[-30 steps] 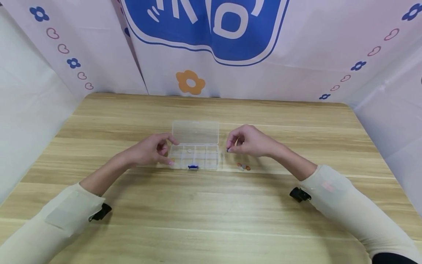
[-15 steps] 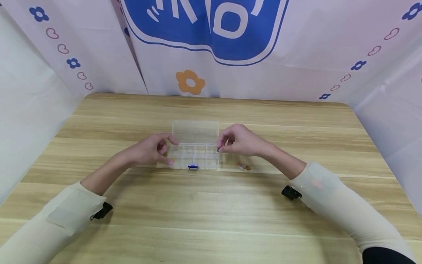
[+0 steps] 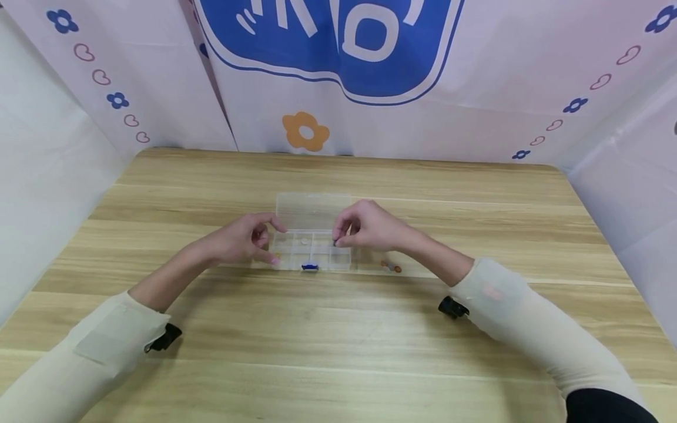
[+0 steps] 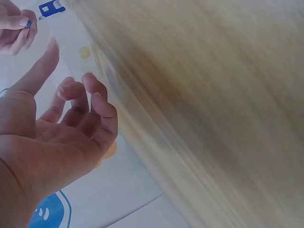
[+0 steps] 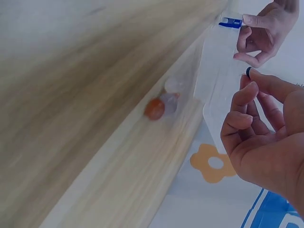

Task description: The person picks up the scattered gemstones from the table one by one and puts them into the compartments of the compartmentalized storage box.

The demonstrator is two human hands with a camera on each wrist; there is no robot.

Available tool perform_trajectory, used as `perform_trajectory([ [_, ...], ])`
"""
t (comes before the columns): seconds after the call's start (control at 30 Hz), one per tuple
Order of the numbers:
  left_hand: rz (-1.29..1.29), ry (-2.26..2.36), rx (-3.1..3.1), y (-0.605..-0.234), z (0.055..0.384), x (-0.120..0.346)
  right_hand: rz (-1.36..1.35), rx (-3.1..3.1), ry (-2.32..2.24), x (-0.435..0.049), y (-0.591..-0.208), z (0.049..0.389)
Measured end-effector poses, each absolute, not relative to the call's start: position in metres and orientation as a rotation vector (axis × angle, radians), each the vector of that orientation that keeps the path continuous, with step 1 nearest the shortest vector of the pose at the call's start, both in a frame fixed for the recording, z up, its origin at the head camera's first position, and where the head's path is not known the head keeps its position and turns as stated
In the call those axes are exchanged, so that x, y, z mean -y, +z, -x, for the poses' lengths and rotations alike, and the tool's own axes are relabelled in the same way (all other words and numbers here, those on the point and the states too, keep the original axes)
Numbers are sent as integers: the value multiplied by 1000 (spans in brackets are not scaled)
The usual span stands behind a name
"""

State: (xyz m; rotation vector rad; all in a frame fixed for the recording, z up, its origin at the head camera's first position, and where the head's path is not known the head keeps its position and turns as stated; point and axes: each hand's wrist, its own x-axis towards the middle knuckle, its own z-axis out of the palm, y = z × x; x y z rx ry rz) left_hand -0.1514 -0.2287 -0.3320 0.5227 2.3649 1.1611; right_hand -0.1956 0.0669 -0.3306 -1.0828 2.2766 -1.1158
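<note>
A clear plastic compartment box [image 3: 340,259] with a blue latch [image 3: 309,267] lies on the table, its lid [image 3: 312,211] folded back. My left hand [image 3: 244,239] grips the box's left end, thumb at the front and index finger near the hinge. Between thumb and fingertips, my right hand [image 3: 370,226] pinches a small dark blue round piece [image 5: 248,72] above the box's right-hand compartments. One compartment holds a whitish round piece [image 3: 304,241]; a yellow piece [image 4: 84,52] lies in another near the left thumb.
Several small orange and whitish round pieces [image 3: 391,267] lie on the wooden table [image 3: 338,341], right of the box. Behind the table hangs a white printed cloth [image 3: 423,129].
My right hand has moved left with the dark blue piece, from beside the box to over its right-hand compartments. The left hand and the box have stayed in place.
</note>
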Motion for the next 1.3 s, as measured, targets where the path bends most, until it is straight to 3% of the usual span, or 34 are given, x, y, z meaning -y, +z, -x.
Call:
perform_trajectory([
  [1.3,-567,1140,-2382,-334,152,233,1066,-2357,-1037,-21,-337,191],
])
